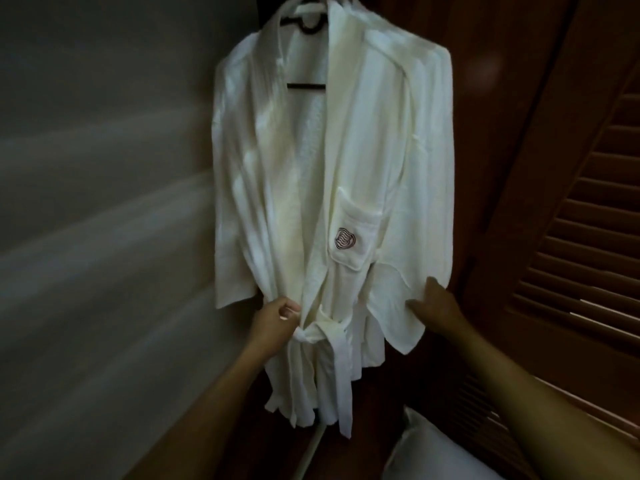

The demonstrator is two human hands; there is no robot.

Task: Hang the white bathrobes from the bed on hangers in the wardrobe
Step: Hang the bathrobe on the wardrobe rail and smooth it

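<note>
A white bathrobe (363, 161) hangs on a dark hanger (306, 85) inside the wardrobe, its belt (332, 336) tied at the waist and a pocket with a dark logo (344, 239) on its right front. My left hand (273, 322) grips the robe's front edge just left of the belt knot, fingers curled. My right hand (438, 308) pinches the lower edge of the robe's right sleeve. The hanger's hook is cut off at the top of the frame.
A brown louvred wardrobe door (571, 244) stands open on the right. A pale grey wall (104, 202) fills the left side. A white pillow or bedding corner (436, 455) shows at the bottom right. The dark wooden wardrobe floor (374, 427) lies below the robe.
</note>
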